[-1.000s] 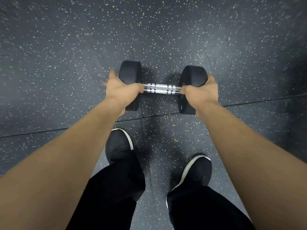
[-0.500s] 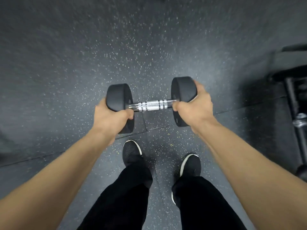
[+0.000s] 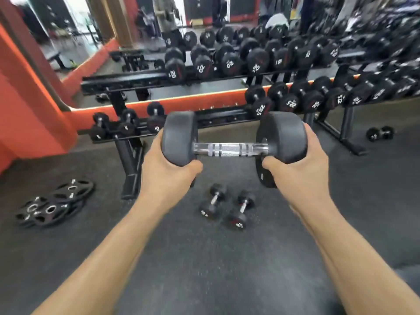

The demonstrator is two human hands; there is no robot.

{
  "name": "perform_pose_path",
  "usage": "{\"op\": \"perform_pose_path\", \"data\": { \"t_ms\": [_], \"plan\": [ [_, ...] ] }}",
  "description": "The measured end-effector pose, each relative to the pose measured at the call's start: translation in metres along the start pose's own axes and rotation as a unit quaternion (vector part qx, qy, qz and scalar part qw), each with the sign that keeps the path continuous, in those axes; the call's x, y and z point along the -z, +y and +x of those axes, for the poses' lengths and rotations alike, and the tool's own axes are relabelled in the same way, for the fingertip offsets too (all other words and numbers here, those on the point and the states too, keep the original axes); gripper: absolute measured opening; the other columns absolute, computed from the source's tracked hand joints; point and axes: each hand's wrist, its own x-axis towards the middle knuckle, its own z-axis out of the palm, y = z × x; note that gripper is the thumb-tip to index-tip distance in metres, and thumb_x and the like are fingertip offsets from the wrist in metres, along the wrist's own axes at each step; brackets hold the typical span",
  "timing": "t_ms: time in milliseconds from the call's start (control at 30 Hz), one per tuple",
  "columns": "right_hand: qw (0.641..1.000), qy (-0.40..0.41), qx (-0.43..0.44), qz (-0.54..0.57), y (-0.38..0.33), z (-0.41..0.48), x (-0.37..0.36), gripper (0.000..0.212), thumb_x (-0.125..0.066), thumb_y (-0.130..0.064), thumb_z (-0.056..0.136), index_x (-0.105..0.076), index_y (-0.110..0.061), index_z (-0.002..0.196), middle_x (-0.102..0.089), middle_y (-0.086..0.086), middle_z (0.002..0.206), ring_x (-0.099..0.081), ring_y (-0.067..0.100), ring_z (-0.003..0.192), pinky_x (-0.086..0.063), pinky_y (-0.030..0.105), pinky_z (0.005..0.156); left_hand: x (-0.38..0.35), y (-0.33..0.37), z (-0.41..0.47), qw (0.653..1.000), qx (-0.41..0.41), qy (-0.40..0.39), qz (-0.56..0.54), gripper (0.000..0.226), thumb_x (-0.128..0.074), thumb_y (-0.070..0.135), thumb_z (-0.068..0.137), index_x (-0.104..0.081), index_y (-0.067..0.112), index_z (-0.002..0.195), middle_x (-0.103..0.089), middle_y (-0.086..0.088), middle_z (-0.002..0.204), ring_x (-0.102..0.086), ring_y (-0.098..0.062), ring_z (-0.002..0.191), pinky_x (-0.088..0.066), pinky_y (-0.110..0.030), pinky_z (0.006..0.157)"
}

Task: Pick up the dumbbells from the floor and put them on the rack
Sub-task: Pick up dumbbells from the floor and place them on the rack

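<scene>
A black dumbbell [image 3: 229, 149] with a chrome handle is held level in the air in front of me. My left hand [image 3: 168, 171] cups its left head from below and my right hand [image 3: 295, 169] cups its right head. Straight ahead stands the black two-tier rack [image 3: 136, 80], with several black dumbbells on both tiers and a bare stretch on the left of its upper tier. Two small dumbbells [image 3: 227, 208] lie on the floor below my hands. Another small one [image 3: 379, 133] lies on the floor at the right, by a rack foot.
A pile of black weight plates [image 3: 52, 203] lies on the floor at the left. A rack leg [image 3: 130, 164] stands just left of my left hand. An orange wall [image 3: 29, 105] and a mirror rise behind the rack. The floor is dark rubber.
The dumbbell has come up off the floor in both hands. My view has swung up from my feet to the rack ahead.
</scene>
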Motion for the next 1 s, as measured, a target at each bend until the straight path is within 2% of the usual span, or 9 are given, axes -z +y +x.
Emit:
{"op": "perform_pose_path", "data": {
  "t_ms": [100, 167, 233, 333, 433, 567, 700, 800, 1000],
  "plan": [
    [0.997, 0.004, 0.067, 0.034, -0.06, 0.052, -0.022, 0.07, -0.079, -0.013, 0.072, -0.057, -0.038, 0.134, -0.067, -0.018, 0.109, -0.064, -0.008, 0.085, -0.05, 0.012, 0.063, 0.017, 0.052, 0.057, 0.997, -0.065, 0.038, -0.007, 0.052, -0.081, 0.01, 0.069, -0.063, 0.025, 0.115, -0.07, 0.012, 0.095, -0.061, 0.001, 0.069, -0.046, -0.008, 0.05],
    [0.994, 0.014, 0.103, 0.044, -0.082, 0.094, -0.041, 0.062, -0.079, -0.013, 0.073, -0.058, -0.037, 0.126, -0.066, -0.019, 0.104, -0.063, -0.009, 0.081, -0.049, 0.012, 0.062, 0.018, 0.069, 0.104, 0.993, -0.101, 0.055, -0.013, 0.05, -0.081, 0.015, 0.065, -0.065, 0.026, 0.111, -0.072, 0.011, 0.096, -0.066, -0.007, 0.077, -0.055, -0.019, 0.059],
    [0.99, 0.016, 0.135, 0.044, -0.096, 0.136, -0.063, 0.064, -0.081, -0.014, 0.072, -0.058, -0.033, 0.129, -0.066, -0.02, 0.105, -0.062, -0.008, 0.084, -0.048, 0.009, 0.064, 0.012, 0.076, 0.148, 0.989, -0.122, 0.085, -0.024, 0.051, -0.08, 0.019, 0.06, -0.065, 0.03, 0.108, -0.073, 0.011, 0.097, -0.067, -0.009, 0.08, -0.058, -0.027, 0.066],
    [0.986, 0.002, 0.161, 0.037, -0.103, 0.211, -0.102, 0.063, -0.083, -0.015, 0.07, -0.06, -0.031, 0.127, -0.066, -0.018, 0.102, -0.062, -0.002, 0.083, -0.05, 0.012, 0.063, -0.001, 0.075, 0.22, 0.984, -0.127, 0.118, -0.034, 0.05, -0.081, 0.016, 0.062, -0.063, 0.027, 0.108, -0.07, 0.012, 0.095, -0.063, -0.004, 0.076, -0.053, -0.017, 0.058],
    [0.985, -0.019, 0.17, 0.033, -0.104, 0.281, -0.146, 0.057, -0.082, -0.016, 0.068, -0.063, -0.031, 0.12, -0.067, -0.016, 0.098, -0.062, 0.002, 0.083, -0.053, 0.017, 0.063, -0.015, 0.065, 0.288, 0.985, -0.106, 0.128, -0.048, 0.054, -0.083, 0.014, 0.061, -0.065, 0.024, 0.111, -0.072, 0.009, 0.097, -0.065, -0.005, 0.076, -0.051, -0.016, 0.054],
    [0.984, -0.055, 0.164, 0.031, -0.095, 0.364, -0.216, 0.054, -0.079, -0.016, 0.064, -0.069, -0.028, 0.116, -0.072, -0.012, 0.098, -0.066, 0.007, 0.083, -0.057, 0.026, 0.065, -0.026, 0.039, 0.374, 0.986, -0.054, 0.147, -0.05, 0.048, -0.082, 0.007, 0.062, -0.067, 0.02, 0.105, -0.074, 0.005, 0.092, -0.064, -0.006, 0.072, -0.055, -0.021, 0.058],
    [0.984, -0.091, 0.15, 0.014, -0.072, 0.441, -0.294, 0.055, -0.079, -0.019, 0.062, -0.07, -0.032, 0.114, -0.075, -0.011, 0.1, -0.071, 0.012, 0.09, -0.064, 0.037, 0.074, -0.036, -0.003, 0.465, 0.985, -0.015, 0.165, -0.039, 0.054, -0.084, 0.012, 0.058, -0.068, 0.019, 0.109, -0.075, 0.004, 0.097, -0.069, -0.012, 0.082, -0.056, -0.019, 0.059],
    [0.985, -0.103, 0.135, 0.004, -0.049, 0.502, -0.363, 0.056, -0.077, -0.026, 0.056, -0.071, -0.034, 0.111, -0.074, -0.012, 0.099, -0.071, 0.015, 0.092, -0.065, 0.043, 0.075, -0.044, -0.046, 0.545, 0.985, 0.01, 0.164, -0.052, 0.054, -0.085, 0.007, 0.061, -0.067, 0.019, 0.11, -0.074, 0.002, 0.1, -0.071, -0.017, 0.09, -0.061, -0.028, 0.067],
    [0.99, -0.12, 0.071, -0.025, 0.004, 0.611, -0.501, 0.054, -0.079, -0.022, 0.052, -0.073, -0.028, 0.105, -0.074, -0.01, 0.091, -0.068, 0.012, 0.083, -0.063, 0.036, 0.071, -0.048, -0.129, 0.715, 0.99, 0.08, 0.111, -0.035, 0.051, -0.083, 0.008, 0.06, -0.066, 0.012, 0.107, -0.073, -0.005, 0.098, -0.064, -0.016, 0.078, -0.055, -0.03, 0.063]
  ]
}}
